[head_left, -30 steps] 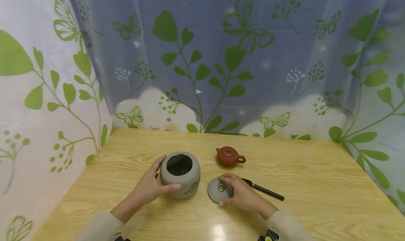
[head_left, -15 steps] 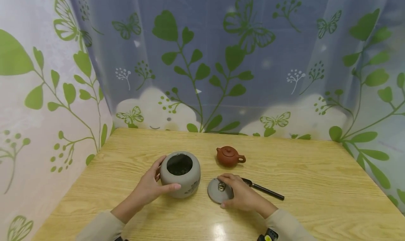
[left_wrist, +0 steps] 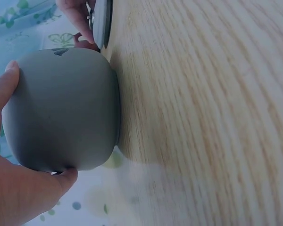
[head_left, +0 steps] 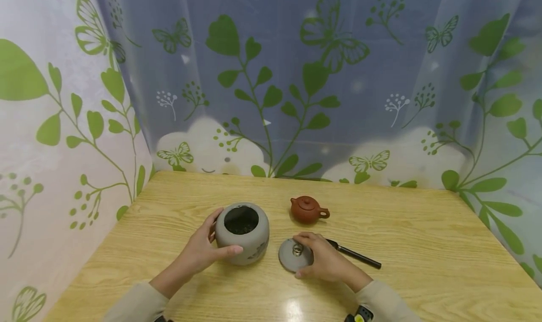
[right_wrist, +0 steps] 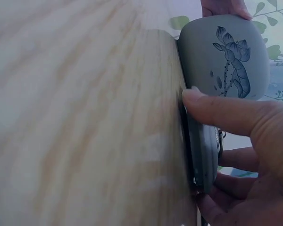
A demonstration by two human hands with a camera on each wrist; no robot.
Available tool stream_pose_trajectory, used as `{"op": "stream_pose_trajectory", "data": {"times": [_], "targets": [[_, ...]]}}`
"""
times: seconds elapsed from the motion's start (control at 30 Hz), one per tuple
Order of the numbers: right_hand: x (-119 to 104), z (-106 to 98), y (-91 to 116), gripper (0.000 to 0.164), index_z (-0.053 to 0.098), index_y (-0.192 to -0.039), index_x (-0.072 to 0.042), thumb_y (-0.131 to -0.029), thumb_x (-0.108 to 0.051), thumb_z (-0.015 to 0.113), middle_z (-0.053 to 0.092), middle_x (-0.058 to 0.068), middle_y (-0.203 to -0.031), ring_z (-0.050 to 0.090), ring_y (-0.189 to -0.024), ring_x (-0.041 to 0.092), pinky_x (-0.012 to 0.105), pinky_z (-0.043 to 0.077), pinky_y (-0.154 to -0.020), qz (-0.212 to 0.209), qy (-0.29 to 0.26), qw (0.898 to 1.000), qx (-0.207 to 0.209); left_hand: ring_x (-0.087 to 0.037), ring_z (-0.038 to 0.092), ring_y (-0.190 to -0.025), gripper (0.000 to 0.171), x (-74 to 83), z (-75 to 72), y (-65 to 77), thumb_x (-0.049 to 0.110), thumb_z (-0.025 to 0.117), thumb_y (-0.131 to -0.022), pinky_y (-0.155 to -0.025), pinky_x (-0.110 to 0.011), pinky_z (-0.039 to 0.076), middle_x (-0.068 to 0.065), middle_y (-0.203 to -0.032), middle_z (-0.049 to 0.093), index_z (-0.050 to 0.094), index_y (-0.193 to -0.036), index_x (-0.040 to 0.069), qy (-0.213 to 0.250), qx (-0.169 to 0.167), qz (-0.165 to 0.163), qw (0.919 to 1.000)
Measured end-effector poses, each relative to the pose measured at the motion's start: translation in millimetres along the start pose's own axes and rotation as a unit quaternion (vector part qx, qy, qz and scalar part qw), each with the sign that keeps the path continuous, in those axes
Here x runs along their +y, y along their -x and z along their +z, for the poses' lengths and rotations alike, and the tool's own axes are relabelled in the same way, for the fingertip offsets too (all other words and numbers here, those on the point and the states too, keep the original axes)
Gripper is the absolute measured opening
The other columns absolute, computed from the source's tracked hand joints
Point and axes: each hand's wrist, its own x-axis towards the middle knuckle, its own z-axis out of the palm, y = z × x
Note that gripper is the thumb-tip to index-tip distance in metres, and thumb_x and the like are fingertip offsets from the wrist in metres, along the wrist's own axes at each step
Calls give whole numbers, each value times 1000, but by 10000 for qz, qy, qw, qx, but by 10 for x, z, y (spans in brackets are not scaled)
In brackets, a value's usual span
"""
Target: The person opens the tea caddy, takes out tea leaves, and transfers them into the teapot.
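A round grey ceramic jar [head_left: 243, 247] stands upright on the table with its mouth uncovered and dark contents inside. My left hand [head_left: 202, 249] grips it from the left, thumb on the near side and fingers round the back. The right wrist view shows a blue lotus painted on the jar [right_wrist: 226, 61]. To the right of it, the round grey lid [head_left: 291, 258] with a metal ring on top lies at table level. My right hand [head_left: 326, 258] holds the lid by its edge, thumb near and fingers on the far side. Whether the lid is slightly raised I cannot tell.
A small reddish-brown clay teapot [head_left: 306, 210] stands behind the lid, handle to the right. Right of my right hand lies a dark-handled tool [head_left: 360, 257], its head partly hidden by the hand. A patterned curtain [head_left: 271, 77] hangs behind the wooden table [head_left: 423, 247].
My right thumb has shifted slightly along the lid's near edge since a second ago. The jar, the lid and my left hand stay in place; the head view shifts a little.
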Motion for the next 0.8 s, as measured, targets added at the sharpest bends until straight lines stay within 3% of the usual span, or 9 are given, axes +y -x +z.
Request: {"op": "stream_pose_trajectory", "data": {"times": [0.27,0.57,0.8], "targets": [[-48,-67,-12,84,50,-137,2,-69,-32,87,45,23,-141,42,-128,44,59,39,-100,238,-33,9990,381,-30,21,-144,102,-4,-4,-4,29,86,-72,-115,-53,21,-7,-156,26,23,-151,22,40,-13,30,10000],[-244,-211,-68,83,48,-139,1,-71,-28,86,45,22,-141,52,-120,38,51,47,-94,-34,-273,9969,734,-30,22,-144,102,-6,-1,-2,30,86,-72,-115,-53,21,-8,-155,27,22,-152,21,-12,-18,48,10000],[-397,-291,-100,83,47,-139,0,-72,-30,85,45,20,-142,50,-124,34,49,46,-99,-266,-503,9948,840,-30,23,-144,102,-11,-2,3,29,86,-72,-115,-53,22,-8,-155,29,23,-151,21,-33,14,96,9999]]}}
